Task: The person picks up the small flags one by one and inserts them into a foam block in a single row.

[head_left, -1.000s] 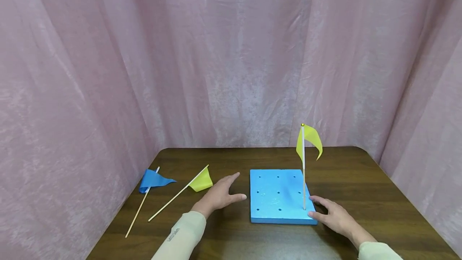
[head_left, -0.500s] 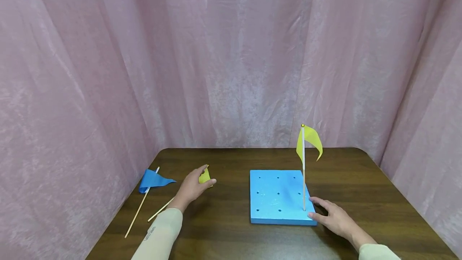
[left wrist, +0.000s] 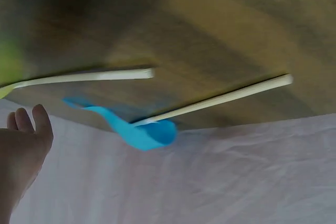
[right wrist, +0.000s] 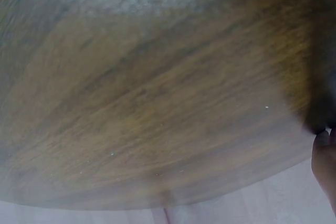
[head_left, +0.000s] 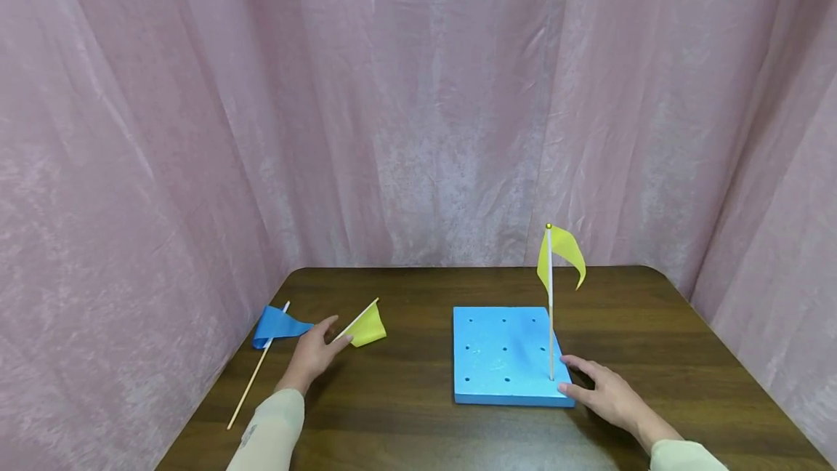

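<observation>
A blue foam board [head_left: 497,355] with several holes lies on the brown table [head_left: 418,427]. One yellow flag [head_left: 561,253] stands upright in a hole near the board's front right corner. My right hand [head_left: 598,387] rests with straight fingers against that corner, beside the pole's base. A second yellow flag [head_left: 368,327] lies on the table left of the board. My left hand [head_left: 317,347] hovers over its stick with fingers spread, holding nothing. Left of it lies a blue flag [head_left: 277,325]. The left wrist view shows that blue flag [left wrist: 142,132], both sticks, and my fingers [left wrist: 26,127] apart from them.
Pink curtain [head_left: 418,107] closes in the table at the back and both sides, hanging close to the blue flag on the left. The table's left edge runs just beyond the blue flag's stick [head_left: 251,384]. The right wrist view shows only blurred wood [right wrist: 157,103].
My left hand has moved left from beside the foam board, across the lying yellow flag's cloth, to over its stick. The right hand and the standing flag have stayed still.
</observation>
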Demonstrator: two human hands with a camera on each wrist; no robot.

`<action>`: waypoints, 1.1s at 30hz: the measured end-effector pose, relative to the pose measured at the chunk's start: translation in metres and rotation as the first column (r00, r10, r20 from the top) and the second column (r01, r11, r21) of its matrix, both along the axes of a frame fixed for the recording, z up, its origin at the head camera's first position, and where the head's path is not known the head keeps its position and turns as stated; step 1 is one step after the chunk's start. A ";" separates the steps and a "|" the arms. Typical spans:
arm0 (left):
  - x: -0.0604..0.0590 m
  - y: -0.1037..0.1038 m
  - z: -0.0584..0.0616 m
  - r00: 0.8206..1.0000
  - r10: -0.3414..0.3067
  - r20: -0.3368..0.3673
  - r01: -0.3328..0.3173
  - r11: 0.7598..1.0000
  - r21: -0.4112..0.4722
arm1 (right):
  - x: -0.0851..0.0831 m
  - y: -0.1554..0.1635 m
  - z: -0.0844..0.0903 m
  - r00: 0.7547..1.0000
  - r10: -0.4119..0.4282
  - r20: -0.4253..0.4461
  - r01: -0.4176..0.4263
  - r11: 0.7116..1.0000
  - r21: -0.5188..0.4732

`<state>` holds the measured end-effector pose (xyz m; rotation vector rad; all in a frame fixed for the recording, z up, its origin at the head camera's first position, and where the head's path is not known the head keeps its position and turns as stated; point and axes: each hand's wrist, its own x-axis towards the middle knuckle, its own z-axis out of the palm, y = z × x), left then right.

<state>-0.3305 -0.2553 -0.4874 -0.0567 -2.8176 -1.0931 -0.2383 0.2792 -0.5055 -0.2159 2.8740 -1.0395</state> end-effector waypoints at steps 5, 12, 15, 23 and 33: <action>0.005 -0.013 -0.006 0.999 0.025 0.028 -0.024 0.999 -0.022 | 0.000 0.000 -0.001 1.000 -0.003 -0.009 0.003 1.000 0.002; 0.007 -0.022 -0.013 0.999 0.022 0.035 -0.020 0.999 -0.046 | 0.002 0.000 -0.001 1.000 0.008 -0.019 -0.008 1.000 -0.013; 0.006 -0.023 -0.015 0.999 0.020 0.032 -0.018 0.999 -0.048 | 0.002 -0.001 0.000 1.000 0.010 -0.023 -0.010 1.000 -0.019; 0.004 -0.030 -0.021 1.000 0.019 0.009 -0.019 0.996 -0.091 | 0.002 0.000 -0.002 0.999 0.007 -0.035 -0.008 1.000 -0.019; 0.003 -0.033 -0.025 0.998 0.051 0.024 -0.047 0.987 -0.152 | 0.003 -0.001 -0.003 0.999 -0.005 -0.046 0.005 1.000 -0.005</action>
